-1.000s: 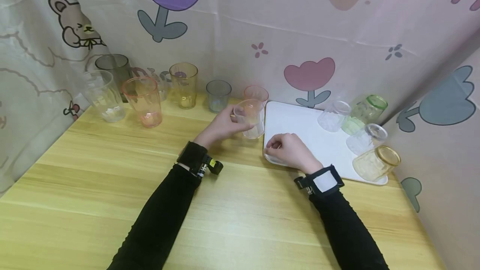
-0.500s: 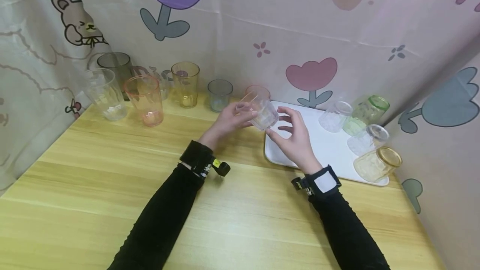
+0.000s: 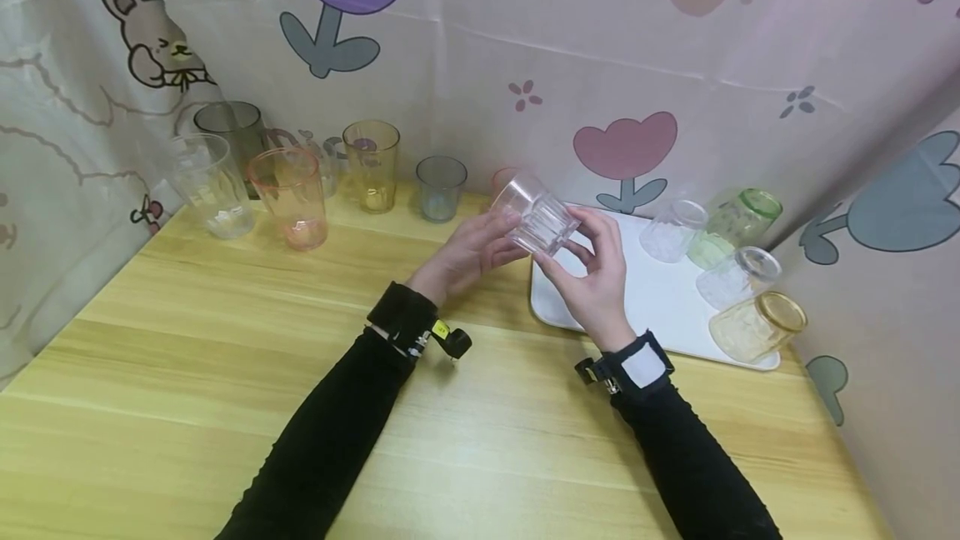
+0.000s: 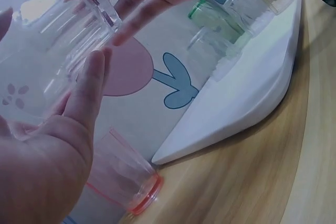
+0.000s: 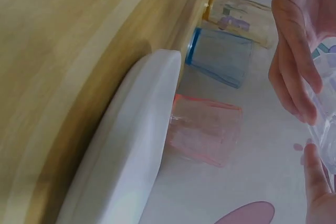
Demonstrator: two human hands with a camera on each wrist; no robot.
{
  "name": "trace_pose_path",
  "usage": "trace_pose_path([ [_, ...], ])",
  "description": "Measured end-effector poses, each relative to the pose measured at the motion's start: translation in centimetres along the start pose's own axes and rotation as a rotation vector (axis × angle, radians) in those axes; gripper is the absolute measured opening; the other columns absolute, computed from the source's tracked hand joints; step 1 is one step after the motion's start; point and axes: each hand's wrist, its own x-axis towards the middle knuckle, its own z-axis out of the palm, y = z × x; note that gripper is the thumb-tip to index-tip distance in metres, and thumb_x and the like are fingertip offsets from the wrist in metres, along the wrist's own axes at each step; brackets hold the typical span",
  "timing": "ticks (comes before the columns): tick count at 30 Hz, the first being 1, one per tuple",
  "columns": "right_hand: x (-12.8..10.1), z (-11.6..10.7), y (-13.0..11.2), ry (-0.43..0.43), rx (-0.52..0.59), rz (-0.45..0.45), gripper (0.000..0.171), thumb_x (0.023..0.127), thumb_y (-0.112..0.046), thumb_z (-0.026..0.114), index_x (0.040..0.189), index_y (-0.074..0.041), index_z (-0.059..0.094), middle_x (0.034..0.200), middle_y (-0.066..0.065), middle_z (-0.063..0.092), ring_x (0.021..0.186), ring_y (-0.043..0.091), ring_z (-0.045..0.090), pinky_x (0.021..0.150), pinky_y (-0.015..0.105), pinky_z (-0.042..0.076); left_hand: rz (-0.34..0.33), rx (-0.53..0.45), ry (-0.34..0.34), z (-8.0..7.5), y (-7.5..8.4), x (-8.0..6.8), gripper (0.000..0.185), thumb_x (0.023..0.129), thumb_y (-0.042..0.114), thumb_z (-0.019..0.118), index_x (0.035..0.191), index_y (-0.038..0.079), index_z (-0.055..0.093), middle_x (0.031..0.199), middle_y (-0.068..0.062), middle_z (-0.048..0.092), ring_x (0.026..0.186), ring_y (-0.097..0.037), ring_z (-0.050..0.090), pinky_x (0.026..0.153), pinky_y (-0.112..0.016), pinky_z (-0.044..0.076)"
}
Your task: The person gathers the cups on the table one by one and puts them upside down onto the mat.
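A clear glass tumbler [image 3: 534, 219] is up in the air between both hands, tipped so its mouth points up and left and its thick base down and right. My left hand [image 3: 472, 252] grips its side near the mouth. The base end is held by my right hand [image 3: 596, 273], with the thumb below and fingers on the far side. In the left wrist view, the tumbler [image 4: 63, 40] shows ridged walls between the two hands. Just behind it a small pink tumbler [image 5: 205, 129] stands upright, mostly hidden in the head view.
A white tray [image 3: 645, 302] lies right, bearing upside-down tumblers: two clear, one green [image 3: 735, 227], one amber [image 3: 757, 327]. Along the back left stand upright tumblers: small blue-grey [image 3: 441, 190], amber [image 3: 372, 169], pink [image 3: 291, 202], clear [image 3: 213, 190] and dark grey [image 3: 236, 136].
The left hand has lifted the clear tumbler and tipped it sideways, base toward the right. My right hand has opened from a curl, moved up-left and taken hold of the base.
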Motion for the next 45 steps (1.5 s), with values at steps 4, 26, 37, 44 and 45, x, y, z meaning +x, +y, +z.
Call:
trace_pose_path([
  [4,-0.1,0.0,0.2,0.019,0.016,-0.033,0.07,0.078,0.016,0.082,0.14,0.004,0.054,0.141,0.012,0.048,0.123,0.027,0.059,0.099,0.034,0.057,-0.012,-0.017,0.001,0.2,0.1,0.0,0.104,0.083,0.042,0.088,0.158,-0.002,0.032,0.151,-0.028,0.048,0.136,-0.04,0.054,0.103,-0.033,0.055],
  [26,1.6,-3.0,-0.4,0.222,-0.079,0.034,0.064,0.079,0.009,0.082,0.138,0.004,0.059,0.13,-0.001,0.054,0.117,0.021,0.057,0.094,0.022,0.057,0.019,0.634,-0.03,1.5,-1.8,0.2,0.054,0.095,0.013,0.075,0.143,0.0,0.055,0.129,-0.02,0.065,0.111,-0.028,0.068,0.096,-0.04,0.059],
  [37,2.8,-6.0,0.0,0.274,-0.339,0.138,0.061,0.079,-0.006,0.088,0.137,-0.013,0.069,0.121,-0.018,0.049,0.113,0.007,0.054,0.083,0.015,0.053,0.143,1.3,-0.189,3.4,-3.7,0.0,0.034,0.095,0.013,0.074,0.129,0.007,0.069,0.115,-0.014,0.066,0.104,-0.025,0.062,0.088,-0.028,0.05],
  [44,3.2,-8.1,0.3,0.247,-0.56,0.21,0.061,0.08,-0.012,0.086,0.139,-0.013,0.068,0.13,0.013,0.058,0.112,0.007,0.051,0.08,0.015,0.046,0.115,1.463,-0.312,4.0,-4.6,-0.4,0.031,0.094,0.003,0.07,0.124,0.01,0.074,0.119,-0.007,0.065,0.106,-0.02,0.062,0.094,-0.026,0.05],
  [45,3.3,-8.4,0.4,0.249,-0.581,0.227,0.06,0.081,-0.013,0.085,0.138,-0.012,0.068,0.131,0.016,0.058,0.112,0.008,0.051,0.08,0.015,0.045,0.105,1.471,-0.318,4.0,-4.8,-0.5,0.03,0.095,0.002,0.068,0.124,0.011,0.075,0.12,-0.005,0.065,0.106,-0.019,0.062,0.095,-0.025,0.051],
])
